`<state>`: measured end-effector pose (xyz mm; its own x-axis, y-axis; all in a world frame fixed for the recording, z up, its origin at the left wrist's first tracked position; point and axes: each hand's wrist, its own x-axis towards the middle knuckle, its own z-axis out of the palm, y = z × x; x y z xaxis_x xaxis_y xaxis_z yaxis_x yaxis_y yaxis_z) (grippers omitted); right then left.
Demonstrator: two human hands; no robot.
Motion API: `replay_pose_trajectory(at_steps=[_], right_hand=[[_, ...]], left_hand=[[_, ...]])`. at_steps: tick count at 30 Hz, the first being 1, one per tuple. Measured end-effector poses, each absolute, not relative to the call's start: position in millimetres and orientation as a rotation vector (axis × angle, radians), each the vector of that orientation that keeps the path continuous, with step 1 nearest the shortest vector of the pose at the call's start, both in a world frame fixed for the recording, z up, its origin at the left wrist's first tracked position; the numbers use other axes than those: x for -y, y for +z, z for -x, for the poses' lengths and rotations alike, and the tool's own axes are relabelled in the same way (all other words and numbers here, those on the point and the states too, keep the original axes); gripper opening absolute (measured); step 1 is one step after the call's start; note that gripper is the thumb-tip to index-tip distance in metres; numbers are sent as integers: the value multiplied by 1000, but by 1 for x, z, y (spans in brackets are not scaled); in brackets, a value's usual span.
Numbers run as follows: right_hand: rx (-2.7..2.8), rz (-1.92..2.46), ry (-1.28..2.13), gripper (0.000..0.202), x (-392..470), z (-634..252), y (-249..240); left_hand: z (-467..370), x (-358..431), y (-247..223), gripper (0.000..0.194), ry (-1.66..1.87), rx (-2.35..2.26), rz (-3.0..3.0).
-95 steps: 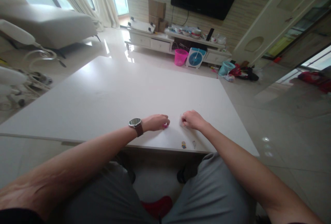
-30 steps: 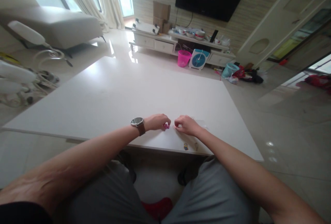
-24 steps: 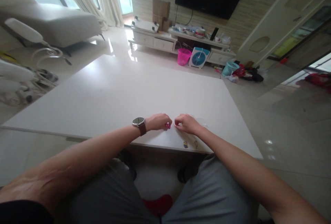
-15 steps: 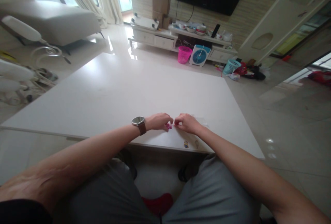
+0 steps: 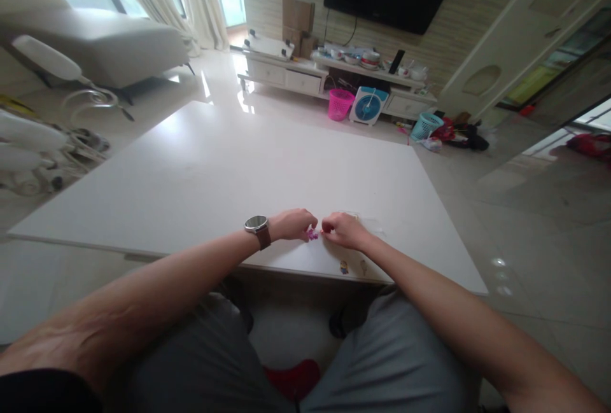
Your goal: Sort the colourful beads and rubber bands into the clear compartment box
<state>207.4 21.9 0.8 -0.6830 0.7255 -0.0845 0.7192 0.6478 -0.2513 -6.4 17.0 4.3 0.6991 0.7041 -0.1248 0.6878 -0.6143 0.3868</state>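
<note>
My left hand (image 5: 293, 223), below a wristwatch (image 5: 258, 226), is closed on a small pink-purple piece (image 5: 312, 234) whose kind is too small to make out. Just to its right, my right hand (image 5: 344, 230) is pinched, fingertips down near the tabletop; a tiny reddish bit shows at them, too small to name. A narrow gap parts the two hands. Toward the front edge of the white table (image 5: 267, 165) lie a small yellow-and-blue cartoon figure (image 5: 344, 267) and a small metallic piece (image 5: 363, 267). Behind my right hand rests a clear, flat plastic item (image 5: 370, 224), partly hidden.
The table's front edge runs just above my knees. Across the floor stand a pink basket (image 5: 340, 105), a blue-and-white fan (image 5: 369, 106) and a low cabinet (image 5: 303, 81) with dishes on it. A turquoise basket (image 5: 426, 126) sits further right.
Both hands stay nearly in place, with my left fingertips drawn slightly left and more of the pink-purple piece showing. The whole view has shifted a little.
</note>
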Motion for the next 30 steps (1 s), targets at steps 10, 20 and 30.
replay_pose_trajectory(at_steps=[10,20,30], right_hand=[[2877,1034,550,22,-20,-208,3],[2814,1058,626,20,-18,-204,5],[2820,1038,555,27,-16,-204,9]], left_hand=[[10,-21,1,14,80,-1066,-2487],[7,-19,3,10,79,-1054,-2535],[9,-19,5,12,74,-1131,-2528]])
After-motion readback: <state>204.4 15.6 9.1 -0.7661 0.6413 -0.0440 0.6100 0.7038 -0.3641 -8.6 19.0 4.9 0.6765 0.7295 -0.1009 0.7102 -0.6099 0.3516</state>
